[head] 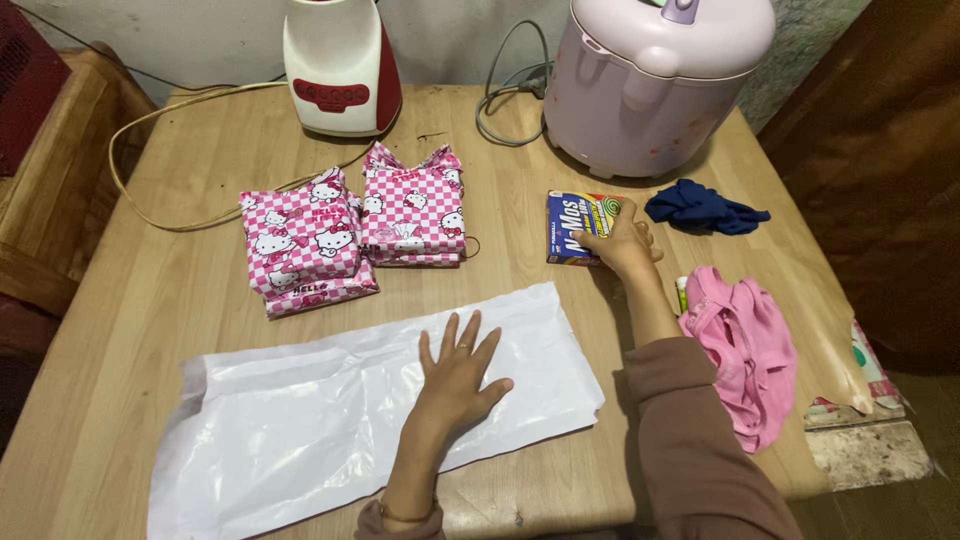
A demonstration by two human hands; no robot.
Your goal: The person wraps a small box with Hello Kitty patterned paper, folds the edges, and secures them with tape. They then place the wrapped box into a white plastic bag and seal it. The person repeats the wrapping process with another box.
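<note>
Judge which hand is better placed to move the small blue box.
Right. The right hand already grips the small blue box, while the left hand lies flat on the white plastic bag.

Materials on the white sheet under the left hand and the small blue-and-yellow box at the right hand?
White flat sheet: looks like thin plastic film, glossy, with wrinkles and light glare; left hand lies flat on it. Small blue-and-yellow box: probably printed cardboard, with sharp edges and a smooth face; right hand grips it.
</note>
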